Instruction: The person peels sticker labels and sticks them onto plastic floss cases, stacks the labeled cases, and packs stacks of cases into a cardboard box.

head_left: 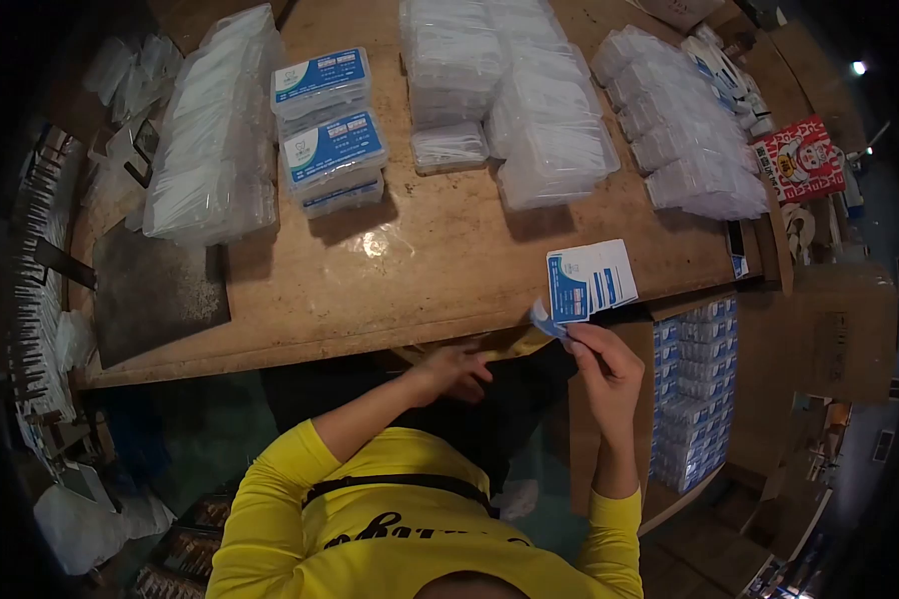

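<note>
Between the thumb and fingers of my right hand (607,364) is a blue-and-white printed card (546,321), its end bent upward. It is just below a fanned stack of similar blue-and-white cards (591,280) that lies near the table's front edge. My left hand (451,371) hovers by that edge, in front of my body, fingers loosely apart and holding nothing. Farther back, two stacks of clear plastic boxes have blue printed cards showing on top; the nearer box stack (335,160) and the farther one (322,85) stand side by side in depth.
Rows of clear boxes with white sticks (215,140) stand on the wooden table (420,260), also at middle and right. A dark metal plate (160,290) lies at left. A carton (619,439) with packed blue-and-white boxes (694,399) is below right. A red printed packet (801,160) sits far right.
</note>
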Tool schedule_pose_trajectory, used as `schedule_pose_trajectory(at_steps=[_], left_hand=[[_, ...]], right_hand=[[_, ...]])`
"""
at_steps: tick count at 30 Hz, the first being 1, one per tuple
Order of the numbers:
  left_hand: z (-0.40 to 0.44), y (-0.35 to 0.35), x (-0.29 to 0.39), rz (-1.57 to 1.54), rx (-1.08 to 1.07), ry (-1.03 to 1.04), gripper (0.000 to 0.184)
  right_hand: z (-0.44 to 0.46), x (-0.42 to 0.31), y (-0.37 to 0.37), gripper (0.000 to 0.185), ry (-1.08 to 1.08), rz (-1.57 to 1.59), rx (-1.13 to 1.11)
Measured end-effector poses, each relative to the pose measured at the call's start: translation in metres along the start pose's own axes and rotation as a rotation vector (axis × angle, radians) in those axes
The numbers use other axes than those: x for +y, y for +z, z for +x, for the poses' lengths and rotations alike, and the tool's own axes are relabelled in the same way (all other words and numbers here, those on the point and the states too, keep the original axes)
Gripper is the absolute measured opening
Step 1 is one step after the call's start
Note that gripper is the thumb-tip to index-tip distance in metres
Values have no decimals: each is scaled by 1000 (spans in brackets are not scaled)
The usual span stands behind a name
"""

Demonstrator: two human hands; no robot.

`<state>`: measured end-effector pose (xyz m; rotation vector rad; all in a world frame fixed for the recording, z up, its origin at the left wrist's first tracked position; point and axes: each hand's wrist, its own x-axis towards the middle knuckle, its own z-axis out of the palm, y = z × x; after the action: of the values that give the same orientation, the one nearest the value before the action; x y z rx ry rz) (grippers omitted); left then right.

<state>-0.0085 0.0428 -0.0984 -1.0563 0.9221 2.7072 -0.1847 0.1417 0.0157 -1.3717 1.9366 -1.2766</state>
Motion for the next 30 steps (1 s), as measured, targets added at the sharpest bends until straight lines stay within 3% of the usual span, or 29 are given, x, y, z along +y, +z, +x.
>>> schedule_pose_trajectory(at_steps=[1,3,5,7,9,11,15,19,23,26,27,29,30], left_hand=[[-21,13,14,138,-123,19,26],[-46,25,54,635,-218,411,38],[-49,26,97,975,195,1013,46],[-25,21,132,1112,677,1276,51],[12,-1,156,1213,1019,1313,55],[35,-20,171,1220,1107,1232,59],[39,-39,180,1274,1046,1144,59],[19,-21,166,1223,1007,1223,50],[-30,5,130,1168,777,1237,41],[-57,14,100,987,530,1153,38],[-58,12,91,916,410,1182,44],[-68,19,75,610,208,1022,49],[-72,17,70,618,152,944,58]], right_hand=[[0,2,2,19,19,58,14],[-2,-5,2,14,157,223,18],[-4,-8,4,12,219,333,30],[-1,-11,10,12,194,381,55],[1,-16,15,13,139,374,74],[0,-18,15,12,130,392,73],[-4,-17,14,13,142,410,64],[0,-16,15,16,81,414,60],[9,-32,16,20,-84,139,47],[16,-31,22,31,-365,27,-43],[14,-35,26,37,-340,14,-69],[12,-43,32,38,-362,-52,-129],[11,-45,35,38,-372,-90,-155]])
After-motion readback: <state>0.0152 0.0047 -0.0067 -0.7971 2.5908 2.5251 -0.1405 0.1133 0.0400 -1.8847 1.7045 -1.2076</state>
